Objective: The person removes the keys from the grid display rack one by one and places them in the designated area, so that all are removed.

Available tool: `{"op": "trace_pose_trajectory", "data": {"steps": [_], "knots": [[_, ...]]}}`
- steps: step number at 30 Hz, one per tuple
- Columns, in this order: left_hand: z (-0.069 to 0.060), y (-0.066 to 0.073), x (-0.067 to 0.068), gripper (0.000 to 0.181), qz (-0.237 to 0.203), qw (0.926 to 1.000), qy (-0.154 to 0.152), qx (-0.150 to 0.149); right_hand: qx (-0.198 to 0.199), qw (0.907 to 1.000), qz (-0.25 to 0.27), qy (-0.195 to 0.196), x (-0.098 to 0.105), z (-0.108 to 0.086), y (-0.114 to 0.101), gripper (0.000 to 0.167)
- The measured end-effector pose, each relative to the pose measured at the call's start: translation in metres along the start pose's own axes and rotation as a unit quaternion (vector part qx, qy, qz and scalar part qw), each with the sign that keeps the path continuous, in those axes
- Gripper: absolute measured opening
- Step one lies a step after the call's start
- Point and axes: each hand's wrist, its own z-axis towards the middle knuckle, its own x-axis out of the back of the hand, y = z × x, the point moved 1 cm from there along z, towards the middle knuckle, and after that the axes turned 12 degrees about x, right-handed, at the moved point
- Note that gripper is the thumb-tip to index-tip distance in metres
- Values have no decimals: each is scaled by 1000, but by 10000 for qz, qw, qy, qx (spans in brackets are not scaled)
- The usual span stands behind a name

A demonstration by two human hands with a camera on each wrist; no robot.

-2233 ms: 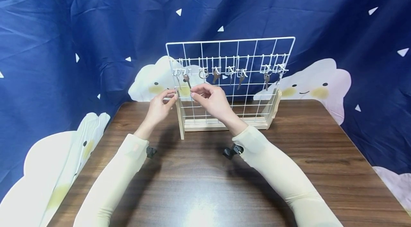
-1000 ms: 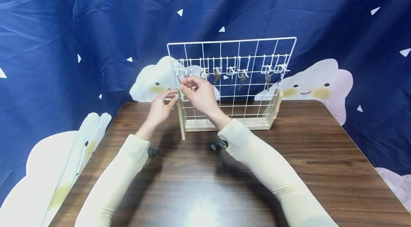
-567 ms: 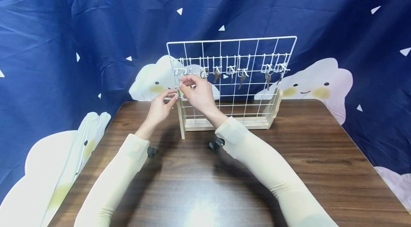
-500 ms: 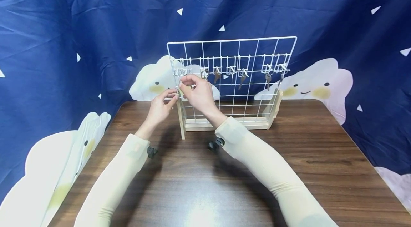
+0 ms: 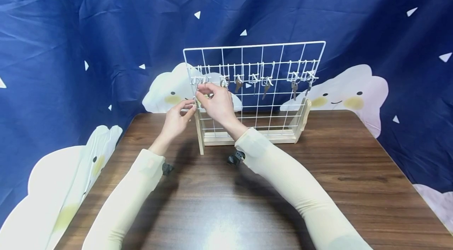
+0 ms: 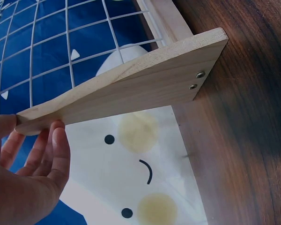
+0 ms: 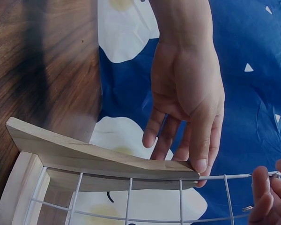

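The rack [image 5: 262,105], white wire in pale wood, stands on the brown table [image 5: 318,203]. The left hand [image 5: 175,121] pinches the top of its left side [image 6: 126,86] between thumb and fingers. Keys [image 5: 294,90] hang by rings from white hooks [image 5: 294,75] across the upper wires. The right hand [image 5: 218,103] is at the leftmost hooks, its fingers bent; whether it pinches a key cannot be told. Only the left wrist view shows two screws [image 6: 200,74] in that side's outer face; the right wrist view shows some metal [image 7: 247,208] beside the right hand
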Motion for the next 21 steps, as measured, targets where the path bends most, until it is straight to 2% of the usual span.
{"op": "trace_pose_trajectory", "data": {"steps": [15,21], "knots": [[1,0,-1,34,-19,10000,-35,54,-122,9997,200,-51,-2,3,-2,22],[0,1,0,35,-35,9999,-41,94,-190,9997,128,-81,-3,4,-2,20]]}}
